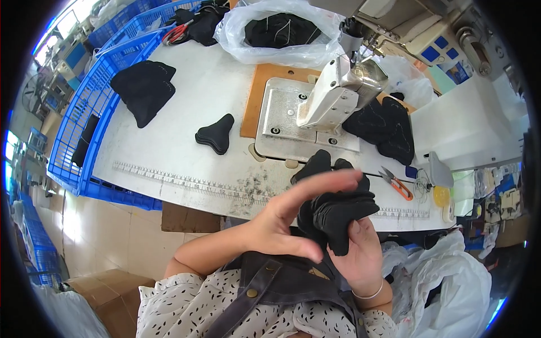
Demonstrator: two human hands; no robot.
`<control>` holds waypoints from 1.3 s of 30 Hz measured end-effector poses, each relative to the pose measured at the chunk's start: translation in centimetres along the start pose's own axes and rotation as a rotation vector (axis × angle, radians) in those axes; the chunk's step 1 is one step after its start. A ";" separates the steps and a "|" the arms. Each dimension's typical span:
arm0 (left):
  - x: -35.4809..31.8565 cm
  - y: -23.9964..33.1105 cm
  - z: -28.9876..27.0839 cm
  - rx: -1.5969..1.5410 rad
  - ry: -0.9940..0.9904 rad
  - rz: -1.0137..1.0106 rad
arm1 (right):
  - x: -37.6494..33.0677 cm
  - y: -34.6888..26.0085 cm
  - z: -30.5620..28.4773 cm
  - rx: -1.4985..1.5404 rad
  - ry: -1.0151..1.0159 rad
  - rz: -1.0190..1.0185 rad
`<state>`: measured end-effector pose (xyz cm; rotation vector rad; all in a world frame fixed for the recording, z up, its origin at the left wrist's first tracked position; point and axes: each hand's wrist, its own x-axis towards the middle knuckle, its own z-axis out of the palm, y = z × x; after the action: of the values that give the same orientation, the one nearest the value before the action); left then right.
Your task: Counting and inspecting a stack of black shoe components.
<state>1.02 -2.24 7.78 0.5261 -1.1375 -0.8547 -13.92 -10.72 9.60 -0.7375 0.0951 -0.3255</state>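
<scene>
Two hands meet over the lap, just off the near table [186, 96] edge. Right hand [360, 253]: closed around a stack [338, 211] of black fabric pieces, thumb on the front, fingers behind, the stack fanned upward. Left hand [293, 217]: open, fingers stretched flat across the stack's top, thumb spread below; whether the fingertips touch the fabric I cannot tell. On the white table: one small black pile [216, 134], saddle-shaped, left of the sewing machine [338, 96]; one larger dark pile [143, 90] further left, near the blue basket [84, 112] that runs along the table's left side. More black pieces [386, 127] lie right of the machine, partly hidden by its head. The machine's metal plate sits on an orange-brown board [259, 96]. Orange-handled snips [395, 183] lie at the right, near the table edge, with a small grey device [439, 169] just beside them. A printed ruler strip [186, 183] runs along the near edge. A clear plastic bag [270, 34] holding dark fabric sits at the far side; red-handled scissors [176, 34] rest in the far basket. White plastic bags [451, 281] bulge at lower right, cardboard boxes [107, 287] at lower left. Blue square labels [437, 50] mark the machine's upper right body.
</scene>
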 end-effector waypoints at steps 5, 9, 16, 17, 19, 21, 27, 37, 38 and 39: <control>0.1 -0.1 -0.1 -0.017 -0.029 -0.002 | -0.5 0.1 0.2 0.177 0.005 0.042; -0.1 -0.5 -0.7 0.076 -0.052 0.051 | -0.5 0.3 0.1 0.208 -0.008 0.043; -0.9 -1.0 -1.0 -0.104 -0.035 0.035 | -1.2 0.9 -0.1 0.412 0.047 0.066; -1.0 -1.0 -1.2 -0.185 -0.042 0.007 | -1.2 0.9 0.0 0.418 0.044 0.058; -1.0 -1.1 -1.2 -0.207 -0.052 0.006 | -1.1 0.9 0.2 0.425 0.039 0.051; -1.1 -1.0 -1.2 -0.226 -0.059 0.003 | -0.9 1.0 0.2 0.406 -0.016 0.044; -0.1 -0.1 -1.1 0.431 -0.123 0.255 | -0.2 0.5 1.4 0.076 -0.016 0.153; -1.5 0.9 -0.7 0.411 -0.218 0.278 | -0.1 1.3 1.6 -0.299 0.049 0.128; -1.6 1.2 -1.1 0.415 -0.213 0.278 | 0.0 1.3 1.4 -0.425 -0.003 0.126; -1.8 1.7 -1.4 0.443 -0.235 0.290 | 0.3 0.9 2.2 -0.495 0.017 0.159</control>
<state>2.59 0.14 7.57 0.6125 -1.5908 -0.4168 -12.98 -8.82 10.65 -1.2099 0.2545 -0.1545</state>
